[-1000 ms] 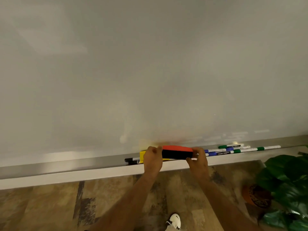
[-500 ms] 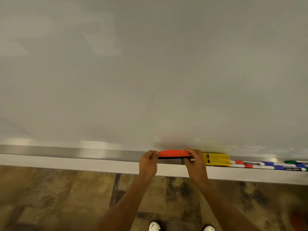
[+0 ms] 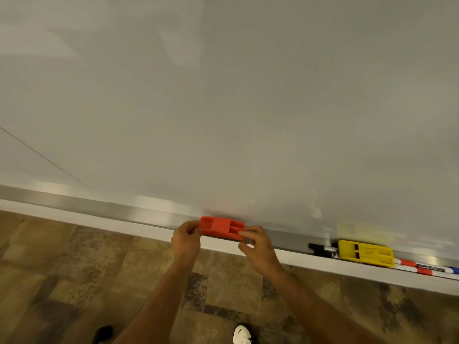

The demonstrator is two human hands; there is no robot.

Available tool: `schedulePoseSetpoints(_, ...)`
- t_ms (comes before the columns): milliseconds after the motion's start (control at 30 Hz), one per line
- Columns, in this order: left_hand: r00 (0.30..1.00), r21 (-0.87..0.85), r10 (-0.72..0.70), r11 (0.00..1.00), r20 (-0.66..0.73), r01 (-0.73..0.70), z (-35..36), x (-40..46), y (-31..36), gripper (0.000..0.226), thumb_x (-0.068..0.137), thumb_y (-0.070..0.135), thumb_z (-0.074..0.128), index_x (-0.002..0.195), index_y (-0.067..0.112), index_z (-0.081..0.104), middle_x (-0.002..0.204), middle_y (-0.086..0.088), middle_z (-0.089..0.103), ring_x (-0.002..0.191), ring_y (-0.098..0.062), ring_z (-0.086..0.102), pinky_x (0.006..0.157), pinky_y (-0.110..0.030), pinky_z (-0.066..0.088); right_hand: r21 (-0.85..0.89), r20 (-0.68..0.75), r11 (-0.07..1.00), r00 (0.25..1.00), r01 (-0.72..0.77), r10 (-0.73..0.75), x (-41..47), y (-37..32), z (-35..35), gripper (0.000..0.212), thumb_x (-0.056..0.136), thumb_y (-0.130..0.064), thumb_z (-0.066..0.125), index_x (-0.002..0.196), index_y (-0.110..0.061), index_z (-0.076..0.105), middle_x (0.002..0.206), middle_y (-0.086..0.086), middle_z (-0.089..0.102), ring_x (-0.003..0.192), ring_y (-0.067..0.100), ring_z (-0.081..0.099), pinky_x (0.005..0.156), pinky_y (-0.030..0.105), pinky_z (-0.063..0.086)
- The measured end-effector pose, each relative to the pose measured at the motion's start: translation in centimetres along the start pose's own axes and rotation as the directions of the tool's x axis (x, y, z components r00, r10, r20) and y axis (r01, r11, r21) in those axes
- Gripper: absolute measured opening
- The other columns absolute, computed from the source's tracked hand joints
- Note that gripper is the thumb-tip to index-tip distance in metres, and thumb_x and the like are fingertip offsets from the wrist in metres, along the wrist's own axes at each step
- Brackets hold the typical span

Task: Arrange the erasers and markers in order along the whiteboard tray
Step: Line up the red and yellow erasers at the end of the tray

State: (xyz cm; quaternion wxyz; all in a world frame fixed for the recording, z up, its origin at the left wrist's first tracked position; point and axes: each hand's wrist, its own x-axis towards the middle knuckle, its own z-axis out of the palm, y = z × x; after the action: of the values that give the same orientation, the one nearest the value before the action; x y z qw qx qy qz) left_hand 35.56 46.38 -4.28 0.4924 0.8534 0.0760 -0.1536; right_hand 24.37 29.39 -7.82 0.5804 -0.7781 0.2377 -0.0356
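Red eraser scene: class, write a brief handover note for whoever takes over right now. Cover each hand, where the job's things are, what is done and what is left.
Left hand grips the left end of the red eraser; right hand pinches its right end.
The eraser sits at the whiteboard tray, apart from the rest.
Further right in the tray: black marker, yellow eraser, then red markers.
Done: nothing settled yet.
Left: release the red eraser, then line up the yellow eraser and the markers.

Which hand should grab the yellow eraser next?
Probably the right hand. It is on the side nearer the yellow eraser, farther right on the tray. The left hand holds the red eraser's far end.
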Motion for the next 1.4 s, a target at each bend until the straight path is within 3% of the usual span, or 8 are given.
schedulePoseSetpoints(400,0.993,0.005,-0.096,0.995,-0.061,0.096,-2.0,5.5,-3.0,0.033,0.089,-0.01,0.052,0.108,0.012,0.068,0.104,-0.007,0.069,0.089,-0.021,0.067,0.084,-0.047,0.057,0.027,0.207,0.997,0.976,-0.07,0.063,4.1,0.8,5.9,0.054,0.081,-0.017,0.067,0.133,-0.021,0.052,0.126,0.0,0.045,0.116,0.012,0.05,0.101,0.022,0.04)
schedulePoseSetpoints(533,0.996,0.001,-0.04,0.999,-0.076,0.04,-1.2,5.7,-3.4,0.017,0.092,0.008,0.063,0.108,0.012,0.068,0.102,-0.006,0.07,0.094,-0.021,0.066,0.089,-0.043,0.054,0.108,0.218,0.984,0.969,-0.144,0.118,5.0,1.7,6.9,0.056,0.08,-0.012,0.068,0.133,-0.019,0.05,0.131,0.002,0.046,0.117,0.011,0.05,0.098,0.018,0.039)
schedulePoseSetpoints(667,0.992,0.02,-0.041,0.999,-0.121,0.044,-0.5,5.4,-4.0,0.02,0.092,0.017,0.062,0.106,0.031,0.064,0.101,-0.002,0.066,0.094,-0.028,0.066,0.084,-0.048,0.056,0.224,0.205,0.949,0.963,-0.222,0.177,4.7,2.0,6.4,0.054,0.081,-0.01,0.064,0.133,-0.019,0.05,0.132,0.0,0.051,0.123,0.01,0.049,0.098,0.029,0.047)
schedulePoseSetpoints(767,0.977,0.071,0.042,0.997,-0.211,-0.027,1.3,3.5,-4.0,0.027,0.09,0.022,0.06,0.111,0.038,0.058,0.11,0.002,0.061,0.094,-0.023,0.063,0.081,-0.043,0.056,0.227,0.107,0.945,0.971,-0.234,0.215,3.5,2.1,3.1,0.042,0.086,-0.015,0.057,0.126,-0.026,0.055,0.122,-0.005,0.058,0.114,0.007,0.055,0.083,0.021,0.052)
schedulePoseSetpoints(867,0.987,0.072,0.138,0.989,-0.087,-0.132,5.1,-0.9,-1.8,0.025,0.091,0.012,0.061,0.113,0.022,0.064,0.113,0.003,0.063,0.101,-0.015,0.058,0.089,-0.035,0.05,0.194,-0.024,0.966,0.984,-0.17,0.178,1.0,3.0,-2.4,0.032,0.089,-0.014,0.056,0.118,-0.027,0.061,0.112,-0.004,0.065,0.102,0.006,0.061,0.087,0.023,0.052)
schedulePoseSetpoints(1067,0.962,-0.014,0.168,0.985,0.217,-0.169,14.4,-9.3,1.3,0.023,0.088,0.012,0.066,0.105,0.027,0.07,0.104,0.013,0.069,0.098,0.0,0.061,0.086,-0.024,0.051,0.094,-0.339,0.991,0.933,-0.097,0.124,-4.7,5.6,-15.7,0.02,0.088,-0.01,0.063,0.103,-0.021,0.07,0.099,-0.002,0.071,0.09,0.002,0.064,0.075,0.011,0.048)
schedulePoseSetpoints(1200,0.898,0.016,0.112,0.991,0.425,-0.131,20.7,-12.6,3.5,0.024,0.087,0.013,0.067,0.109,0.021,0.071,0.107,0.008,0.07,0.101,-0.009,0.063,0.086,-0.027,0.051,-0.057,-0.59,0.989,0.804,-0.133,0.074,-7.9,8.5,-24.2,0.023,0.087,-0.006,0.062,0.104,-0.021,0.066,0.105,0.005,0.065,0.097,0.022,0.059,0.084,0.032,0.05)
schedulePoseSetpoints(1400,0.794,0.102,0.032,0.988,0.607,-0.118,28.2,-17.3,6.0,0.037,0.09,0.017,0.065,0.126,0.016,0.059,0.112,0.004,0.058,0.097,-0.018,0.06,0.073,-0.026,0.045,-0.19,-0.5,0.873,0.81,-0.448,0.307,-9.8,13.7,-31.9,0.054,0.088,-0.029,0.064,0.136,-0.013,0.045,0.142,0.014,0.042,0.131,0.032,0.034,0.104,0.049,0.033)
